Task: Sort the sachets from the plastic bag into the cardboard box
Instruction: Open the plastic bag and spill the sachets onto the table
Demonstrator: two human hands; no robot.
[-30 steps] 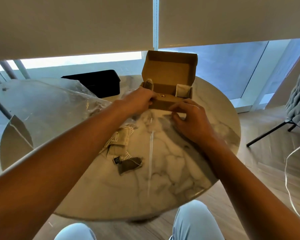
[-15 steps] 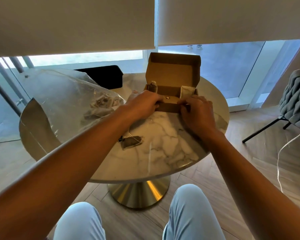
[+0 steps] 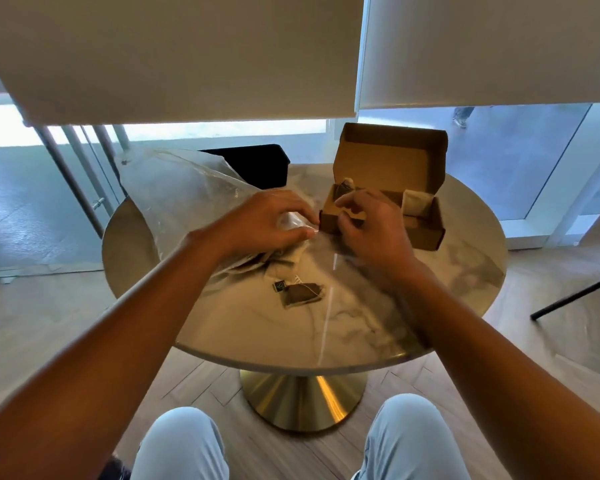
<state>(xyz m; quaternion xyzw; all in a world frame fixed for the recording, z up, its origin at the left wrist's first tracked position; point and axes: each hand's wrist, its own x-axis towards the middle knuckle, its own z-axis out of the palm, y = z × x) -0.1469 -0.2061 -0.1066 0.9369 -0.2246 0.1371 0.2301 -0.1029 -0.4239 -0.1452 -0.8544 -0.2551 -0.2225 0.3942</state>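
Note:
The open cardboard box [image 3: 426,230] stands at the table's far side with its lid upright. A dark sachet [image 3: 344,187] leans in its left end and a pale one [image 3: 417,201] in its right end. My right hand [image 3: 374,233] is at the box's front left corner, fingers pinched on a small pale sachet [image 3: 355,213]. My left hand [image 3: 264,223] grips the mouth of the clear plastic bag [image 3: 184,195], which lies to the left of the box. A dark sachet with a tag [image 3: 302,294] lies loose on the table, and a pale sachet [image 3: 286,261] lies at the bag's mouth.
The round marble table [image 3: 343,334] has a brass pedestal. A black case [image 3: 257,164] sits at its far edge behind the bag. A dark chair leg [image 3: 575,299] reaches in at the right. My knees are below the near edge.
My left hand left the box's front and took hold of the bag's mouth. My right hand shifted left to the box's front corner. The camera pulled back and tilted down.

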